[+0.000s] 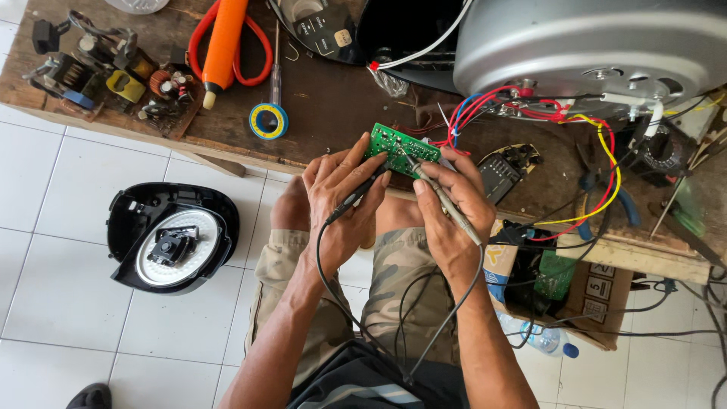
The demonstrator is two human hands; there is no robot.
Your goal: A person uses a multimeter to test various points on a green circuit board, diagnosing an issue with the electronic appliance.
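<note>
A small green circuit board (401,146) is propped at the near edge of the wooden workbench (333,98), tied by red, blue and yellow wires to a large grey appliance shell (591,38). My left hand (338,195) grips a black test probe (356,198) whose tip touches the board, its fingers steadying the board's left end. My right hand (450,212) holds a second, pale probe (447,201) pressed on the board's middle. Both probe leads run down to my lap.
A black appliance lid (170,236) lies on the white tile floor at left. On the bench sit an orange-handled tool (221,42), a blue-yellow tape roll (268,120), a screwdriver and loose electronic parts. A cardboard box (575,291) of wires stands right of my knee.
</note>
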